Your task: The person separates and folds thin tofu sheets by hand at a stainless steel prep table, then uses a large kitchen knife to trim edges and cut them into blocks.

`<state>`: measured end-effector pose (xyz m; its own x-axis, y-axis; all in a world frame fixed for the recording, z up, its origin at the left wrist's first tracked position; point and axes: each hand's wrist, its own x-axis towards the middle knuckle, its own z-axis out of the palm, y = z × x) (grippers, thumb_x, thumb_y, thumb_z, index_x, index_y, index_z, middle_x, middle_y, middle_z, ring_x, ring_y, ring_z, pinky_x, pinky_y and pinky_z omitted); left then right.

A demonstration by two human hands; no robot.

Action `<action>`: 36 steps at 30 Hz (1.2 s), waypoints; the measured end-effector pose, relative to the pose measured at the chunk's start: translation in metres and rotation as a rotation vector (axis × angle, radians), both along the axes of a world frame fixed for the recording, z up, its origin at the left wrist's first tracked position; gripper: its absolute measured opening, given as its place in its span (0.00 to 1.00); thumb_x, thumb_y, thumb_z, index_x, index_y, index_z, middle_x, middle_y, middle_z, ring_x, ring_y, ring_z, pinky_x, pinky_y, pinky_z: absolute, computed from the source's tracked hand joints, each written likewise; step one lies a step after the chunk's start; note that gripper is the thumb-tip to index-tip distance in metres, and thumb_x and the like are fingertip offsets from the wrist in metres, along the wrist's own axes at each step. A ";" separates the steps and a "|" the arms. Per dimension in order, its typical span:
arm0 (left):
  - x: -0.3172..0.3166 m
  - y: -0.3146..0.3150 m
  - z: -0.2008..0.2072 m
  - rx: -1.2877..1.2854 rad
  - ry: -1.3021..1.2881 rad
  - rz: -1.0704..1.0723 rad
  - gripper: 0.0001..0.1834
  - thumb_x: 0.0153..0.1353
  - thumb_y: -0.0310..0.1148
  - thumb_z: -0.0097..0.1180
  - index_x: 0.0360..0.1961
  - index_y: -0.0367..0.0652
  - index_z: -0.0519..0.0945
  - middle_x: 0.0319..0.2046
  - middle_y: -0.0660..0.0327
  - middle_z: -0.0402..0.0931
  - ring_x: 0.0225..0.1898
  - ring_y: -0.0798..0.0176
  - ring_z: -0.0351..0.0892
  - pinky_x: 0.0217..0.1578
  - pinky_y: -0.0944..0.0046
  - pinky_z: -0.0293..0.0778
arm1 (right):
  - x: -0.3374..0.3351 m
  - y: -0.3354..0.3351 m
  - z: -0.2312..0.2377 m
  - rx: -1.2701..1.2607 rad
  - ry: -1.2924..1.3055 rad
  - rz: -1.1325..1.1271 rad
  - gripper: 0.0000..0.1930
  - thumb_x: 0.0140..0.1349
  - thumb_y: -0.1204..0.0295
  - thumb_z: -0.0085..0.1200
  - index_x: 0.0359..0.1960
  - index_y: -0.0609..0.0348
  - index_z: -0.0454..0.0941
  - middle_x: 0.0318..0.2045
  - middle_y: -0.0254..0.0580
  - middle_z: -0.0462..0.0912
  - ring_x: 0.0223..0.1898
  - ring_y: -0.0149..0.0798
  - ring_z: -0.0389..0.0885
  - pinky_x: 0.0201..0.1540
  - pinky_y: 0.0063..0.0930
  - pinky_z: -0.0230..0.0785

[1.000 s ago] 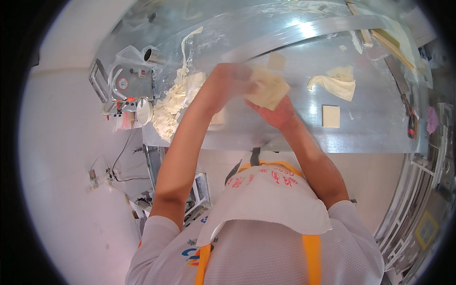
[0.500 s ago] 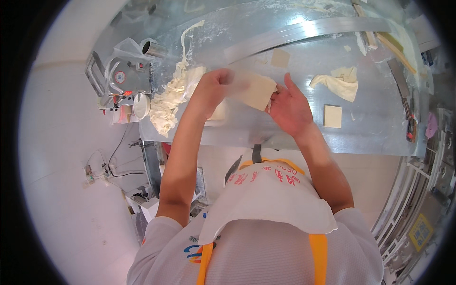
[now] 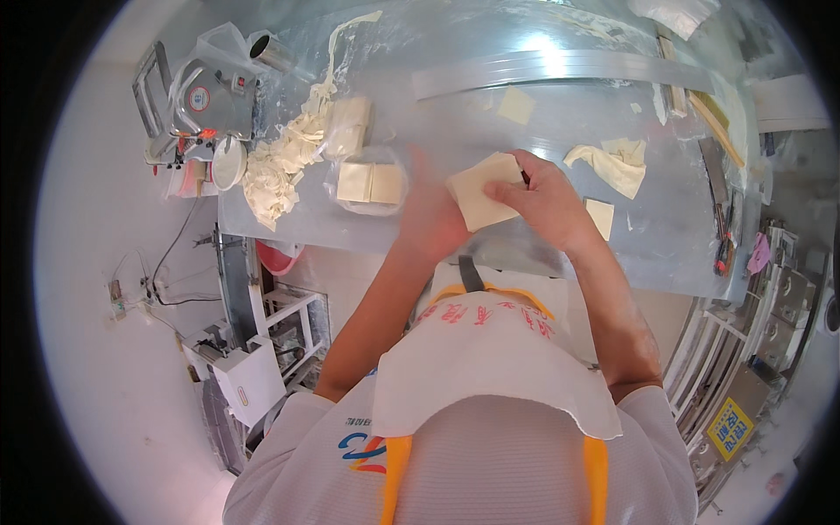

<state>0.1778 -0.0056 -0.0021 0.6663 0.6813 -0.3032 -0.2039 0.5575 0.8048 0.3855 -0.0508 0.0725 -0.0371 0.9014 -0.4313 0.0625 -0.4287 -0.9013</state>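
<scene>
My right hand [image 3: 549, 197] is closed on a stack of square dough wrappers [image 3: 479, 197], its thumb lying across the top face. My left hand [image 3: 435, 210] is at the stack's left side, its fingers smeared by motion. To the left, more square wrappers [image 3: 383, 183] lie on clear plastic, and behind them is a plastic-wrapped stack [image 3: 347, 131]. One square wrapper [image 3: 516, 106] lies flat farther back. On the right are a small square stack [image 3: 599, 217], partly behind my right wrist, and a crumpled dough sheet [image 3: 619, 166].
Dough scraps [image 3: 276, 175] are heaped at the table's left, beside a white bowl [image 3: 229, 164], a metal machine [image 3: 214, 101] and a metal cup [image 3: 269, 51]. A long metal strip [image 3: 577, 66] crosses the back. A knife [image 3: 714, 171] and wooden stick [image 3: 717, 129] lie at right.
The wrappers have come nearer to me, and my right thumb now presses on top of them. My left hand has moved right and nearer, uncovering the wrappers on the plastic.
</scene>
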 end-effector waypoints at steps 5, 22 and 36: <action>-0.006 -0.019 0.032 -0.294 -0.288 0.046 0.38 0.75 0.44 0.65 0.76 0.35 0.64 0.71 0.52 0.71 0.72 0.52 0.72 0.73 0.47 0.71 | -0.014 0.003 0.043 0.053 -0.305 0.085 0.22 0.70 0.67 0.66 0.61 0.65 0.80 0.45 0.47 0.88 0.44 0.38 0.84 0.54 0.33 0.76; -0.022 -0.040 0.054 -0.249 -0.353 0.160 0.39 0.76 0.38 0.64 0.80 0.37 0.60 0.73 0.54 0.69 0.74 0.53 0.71 0.72 0.49 0.71 | -0.079 -0.040 0.025 0.940 -0.937 -0.414 0.14 0.60 0.83 0.72 0.48 0.65 0.89 0.52 0.45 0.88 0.52 0.47 0.82 0.49 0.36 0.76; -0.034 -0.038 0.069 -0.154 -0.388 0.064 0.37 0.74 0.29 0.58 0.82 0.39 0.60 0.78 0.51 0.66 0.78 0.52 0.66 0.77 0.50 0.63 | -0.091 -0.051 0.038 1.051 -0.929 -0.338 0.15 0.53 0.83 0.74 0.43 0.64 0.89 0.46 0.44 0.90 0.47 0.48 0.85 0.49 0.40 0.73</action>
